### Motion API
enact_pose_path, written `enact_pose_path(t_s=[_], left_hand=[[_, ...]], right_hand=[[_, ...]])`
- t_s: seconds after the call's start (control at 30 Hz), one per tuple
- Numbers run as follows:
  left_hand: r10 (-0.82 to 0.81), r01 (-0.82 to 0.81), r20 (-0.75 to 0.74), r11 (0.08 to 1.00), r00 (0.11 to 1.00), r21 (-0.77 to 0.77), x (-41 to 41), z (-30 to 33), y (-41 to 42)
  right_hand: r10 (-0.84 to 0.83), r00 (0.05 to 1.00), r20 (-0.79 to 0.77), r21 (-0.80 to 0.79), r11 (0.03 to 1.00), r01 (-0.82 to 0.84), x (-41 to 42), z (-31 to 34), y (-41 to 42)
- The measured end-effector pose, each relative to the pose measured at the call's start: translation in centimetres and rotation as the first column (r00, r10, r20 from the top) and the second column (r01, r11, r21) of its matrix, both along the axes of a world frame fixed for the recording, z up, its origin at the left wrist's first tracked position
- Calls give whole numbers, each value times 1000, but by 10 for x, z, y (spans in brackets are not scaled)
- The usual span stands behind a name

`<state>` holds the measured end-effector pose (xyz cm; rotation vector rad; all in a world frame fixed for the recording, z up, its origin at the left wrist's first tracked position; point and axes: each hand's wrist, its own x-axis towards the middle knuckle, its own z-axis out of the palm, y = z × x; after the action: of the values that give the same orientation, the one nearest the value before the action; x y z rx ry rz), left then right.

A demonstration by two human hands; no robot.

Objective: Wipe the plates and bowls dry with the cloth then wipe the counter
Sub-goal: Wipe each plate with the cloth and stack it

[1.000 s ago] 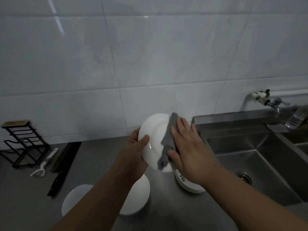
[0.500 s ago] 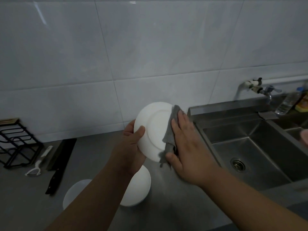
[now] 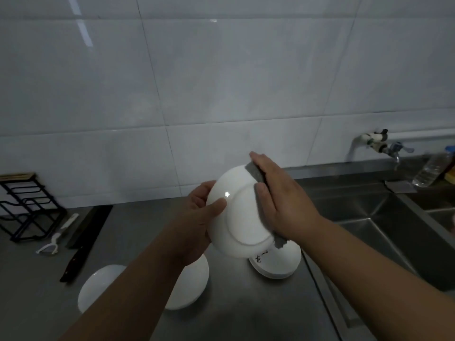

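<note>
The left hand [image 3: 197, 217] grips the plate [image 3: 236, 217] by its rim while the right hand [image 3: 283, 203] presses the cloth [image 3: 257, 174] flat against its underside, mid-wipe; next likely turning it.

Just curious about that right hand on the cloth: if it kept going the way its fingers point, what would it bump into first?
The right hand points up and away, past the plate rim. Next in that line looks like the white tiled wall, though depth is hard to judge from one view.
</note>
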<state>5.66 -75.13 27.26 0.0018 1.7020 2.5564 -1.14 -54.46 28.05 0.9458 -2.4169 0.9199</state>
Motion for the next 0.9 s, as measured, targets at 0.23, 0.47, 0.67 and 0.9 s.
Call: enact_pose_path(t_s=[0.23,0.47,0.67,0.9], left_hand=[[-38,38,-11,999,999,-7,-3,8,24],[38,-40,30,998,999,55,-8,10,41],[65,-64,-11,993,998,94,-15,22,55],[192,-182,-21,958,981,224,-15,17,64]], right_hand=[[260,940,-222,174,959,-224,-14,18,22],[95,993,-72,8,996,-94,-10,-12,58],[174,966,-192,67,984,-164,-32,24,51],[-95,987,129,-211,970,121,11,-32,51]])
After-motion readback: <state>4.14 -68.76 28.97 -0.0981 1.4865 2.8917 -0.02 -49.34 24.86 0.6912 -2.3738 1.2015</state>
